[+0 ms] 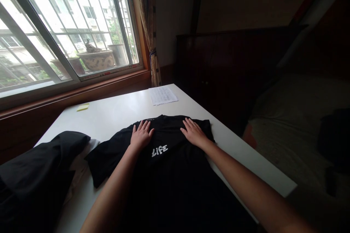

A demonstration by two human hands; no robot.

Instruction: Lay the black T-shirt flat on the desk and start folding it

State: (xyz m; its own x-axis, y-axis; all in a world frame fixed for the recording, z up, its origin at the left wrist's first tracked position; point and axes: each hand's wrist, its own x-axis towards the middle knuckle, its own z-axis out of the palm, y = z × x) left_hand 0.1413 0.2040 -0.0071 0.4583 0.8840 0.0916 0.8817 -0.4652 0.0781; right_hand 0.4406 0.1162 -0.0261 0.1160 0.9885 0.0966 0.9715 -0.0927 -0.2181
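A black T-shirt (169, 174) with white lettering lies spread over the white table (120, 109), its collar toward the far side and its lower part running toward me. My left hand (142, 134) rests flat on the shirt just left of the collar, fingers stretched out. On the other side of the collar, my right hand (193, 131) lies flat on the cloth near the right sleeve, its fingers spread. Neither hand grips anything. The left sleeve fans out beyond my left forearm. The shirt's near end is lost in dark shade.
Dark garments (41, 167) are heaped at the table's left. Printed papers (163, 95) lie near the far corner, and a yellow sticky note (82, 107) by the far left edge. A barred window (68, 25) and a tied curtain (153, 43) stand behind. A bed (290, 116) is at right.
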